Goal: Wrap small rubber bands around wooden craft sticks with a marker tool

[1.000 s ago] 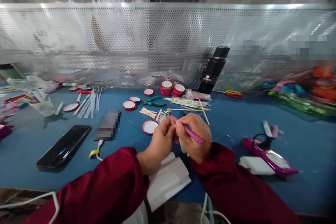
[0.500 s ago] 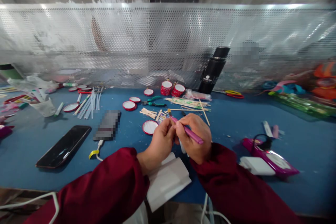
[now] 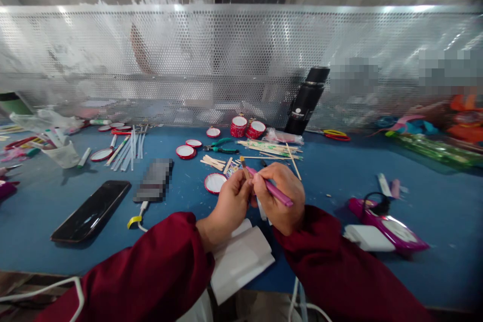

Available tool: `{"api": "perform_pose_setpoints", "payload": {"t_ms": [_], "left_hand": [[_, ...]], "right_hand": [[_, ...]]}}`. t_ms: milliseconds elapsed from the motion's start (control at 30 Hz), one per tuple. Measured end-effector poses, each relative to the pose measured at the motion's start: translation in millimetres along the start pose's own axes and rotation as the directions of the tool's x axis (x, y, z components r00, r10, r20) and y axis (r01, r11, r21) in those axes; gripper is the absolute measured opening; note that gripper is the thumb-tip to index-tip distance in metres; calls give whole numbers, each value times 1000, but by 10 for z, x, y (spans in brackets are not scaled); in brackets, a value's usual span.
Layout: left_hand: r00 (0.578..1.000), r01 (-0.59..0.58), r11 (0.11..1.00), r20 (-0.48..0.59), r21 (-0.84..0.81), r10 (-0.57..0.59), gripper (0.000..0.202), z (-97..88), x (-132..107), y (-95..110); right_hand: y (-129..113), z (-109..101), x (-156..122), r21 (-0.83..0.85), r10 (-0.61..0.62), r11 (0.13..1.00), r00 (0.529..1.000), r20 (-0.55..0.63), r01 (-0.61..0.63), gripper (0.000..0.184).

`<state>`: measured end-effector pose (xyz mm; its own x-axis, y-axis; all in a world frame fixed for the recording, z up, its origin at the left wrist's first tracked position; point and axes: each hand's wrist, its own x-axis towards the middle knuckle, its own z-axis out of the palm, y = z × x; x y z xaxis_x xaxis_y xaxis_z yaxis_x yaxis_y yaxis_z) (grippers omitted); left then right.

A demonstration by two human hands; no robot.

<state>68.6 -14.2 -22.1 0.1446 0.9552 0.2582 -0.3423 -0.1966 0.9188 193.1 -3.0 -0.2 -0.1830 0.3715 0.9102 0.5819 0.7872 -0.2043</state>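
My left hand [image 3: 233,205] is closed in a pinch in front of me, over the blue table [image 3: 324,271]. A slim wooden stick [image 3: 246,172] with a yellowish tip rises from its fingers. My right hand [image 3: 281,196] is wrapped round a pink pen-like tool [image 3: 278,193], its front end meeting the stick between my fingertips. The fingers hide the exact contact. Under my wrists lies a folded white paper [image 3: 243,261]. Just left of my hands sits a round red-rimmed white piece [image 3: 216,183], with several wooden sticks [image 3: 213,162] behind it.
Two phones [image 3: 91,211] lie at left, one on a white cable. Small red drums [image 3: 239,127], green-handled pliers [image 3: 222,146] and a black flask [image 3: 307,100] stand or lie farther back. A purple device [image 3: 403,234] with a white block is at right. A perforated metal panel [image 3: 169,60] borders the table.
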Motion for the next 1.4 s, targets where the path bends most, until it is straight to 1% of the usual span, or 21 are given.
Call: {"api": "perform_pose_setpoints", "payload": {"t_ms": [267, 567, 667, 833, 1033, 1200, 1400], "left_hand": [[1000, 5, 1000, -4, 11, -5, 43, -5, -5, 12], [1000, 21, 1000, -10, -2, -21, 48, 10, -15, 40], [1000, 15, 1000, -8, 0, -15, 47, 3, -12, 29], [1000, 7, 1000, 2, -21, -7, 44, 2, -5, 20], [999, 26, 999, -24, -21, -27, 46, 11, -7, 15], [1000, 6, 1000, 1, -28, -6, 45, 14, -7, 42], [1000, -3, 1000, -4, -12, 3, 44, 10, -13, 35]], "right_hand": [[3, -5, 0, -10, -10, 1000, 1000, -1, 10, 12], [-8, -6, 2, -10, -4, 1000, 1000, -2, 4, 12], [-16, -16, 3, -17, -2, 1000, 1000, 17, 2, 13], [-18, -14, -2, -15, 16, 1000, 1000, 8, -16, 13], [-14, 0, -7, -14, 3, 1000, 1000, 20, -2, 12], [1, -5, -12, -37, 14, 999, 1000, 5, -14, 13], [-11, -4, -7, -20, -1, 1000, 1000, -8, 1, 12]]}}
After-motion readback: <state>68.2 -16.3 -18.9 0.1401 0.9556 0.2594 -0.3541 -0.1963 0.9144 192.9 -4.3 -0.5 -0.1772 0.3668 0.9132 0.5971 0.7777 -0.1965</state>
